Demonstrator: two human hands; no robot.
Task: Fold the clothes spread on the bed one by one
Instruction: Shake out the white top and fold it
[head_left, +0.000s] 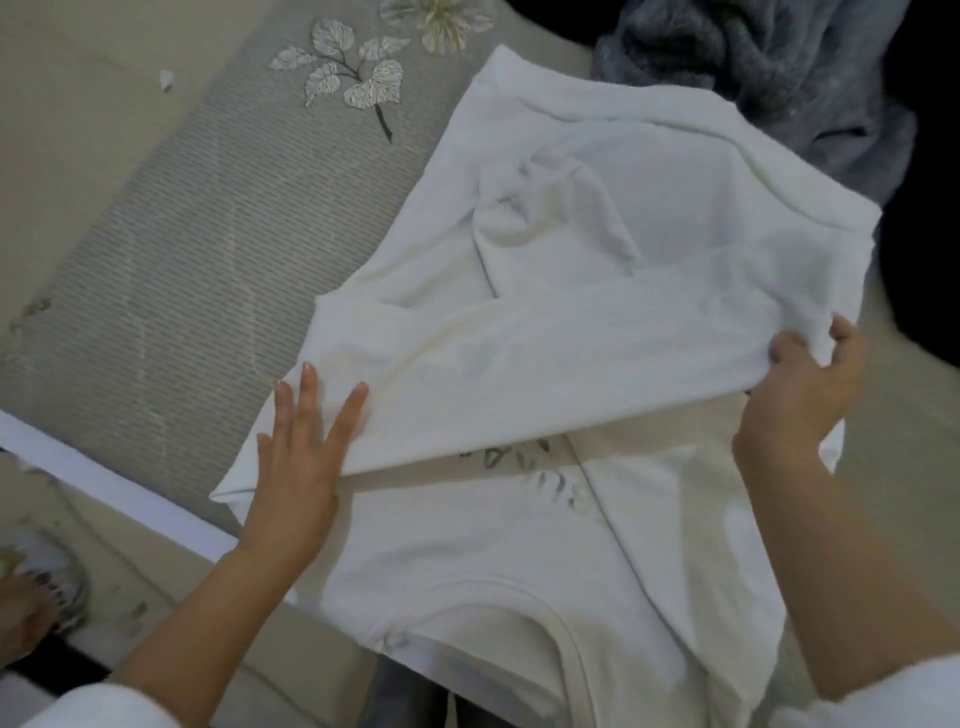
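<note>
A heap of grey fleecy cloth (753, 73) lies bunched at the far right of the bed (171, 249), touching the far edge of the white T-shirt (597, 270), and something dark (930, 156) fills the far right corner behind it. The bed's grey ribbed cover carries a stitched spray of pale leaves (353, 83) toward the far left side. Below the bed's white near edge (104, 483), a sandalled foot (36, 603) stands on the floor at the left. The T-shirt lies across the near right part of the bed, its neckline (519, 597) hanging over the near edge toward the person. Its far part is doubled over toward the middle, half covering the grey lettering (540, 467) on the layer beneath. The left hand (298, 467) lies flat on the shirt's left side, fingers straight and spread, pressing where the upper layer meets the lower one. The right hand (800, 395) is at the shirt's right side, thumb and fingers curled round the edge of the doubled-over layer and lifting it slightly off the layer below. The shirt spans the whole gap between the two hands. Bare grey cover stretches left of the shirt up to the leaves, while on the right the shirt's side comes near the bed's right edge.
</note>
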